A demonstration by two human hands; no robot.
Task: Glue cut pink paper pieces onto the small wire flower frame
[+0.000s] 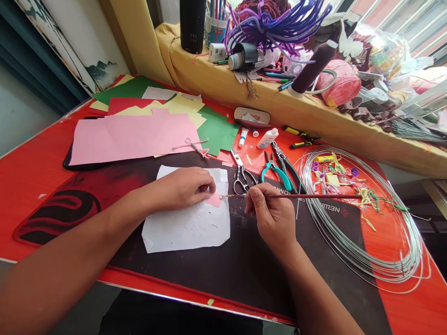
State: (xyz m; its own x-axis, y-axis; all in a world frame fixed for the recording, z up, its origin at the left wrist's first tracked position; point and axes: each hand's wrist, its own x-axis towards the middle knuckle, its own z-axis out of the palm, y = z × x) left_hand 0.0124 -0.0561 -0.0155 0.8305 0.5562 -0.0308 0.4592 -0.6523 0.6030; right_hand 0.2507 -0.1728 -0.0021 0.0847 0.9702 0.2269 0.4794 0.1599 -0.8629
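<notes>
My left hand [185, 188] rests on a white sheet of paper [188, 232], its curled fingertips pinching the edge of a small piece of pink paper [213, 200]. A long, thin paintbrush [317, 196] with a dark red handle lies level in the closed fingers of my right hand [270, 209]. Its tip meets the right edge of the pink piece, where a small whitish blob shows. Scissors [240, 172] lie just beyond my right hand, beside teal-handled pliers [275, 170].
A coil of silver wire [391, 274] rings paper scraps on the right. Large pink paper [136, 137] covers coloured sheets at the back left. A white bottle [267, 138] stands behind the pliers. Purple pipe cleaners [268, 28] crowd the ledge. A dark mat [251, 270] lies under the work.
</notes>
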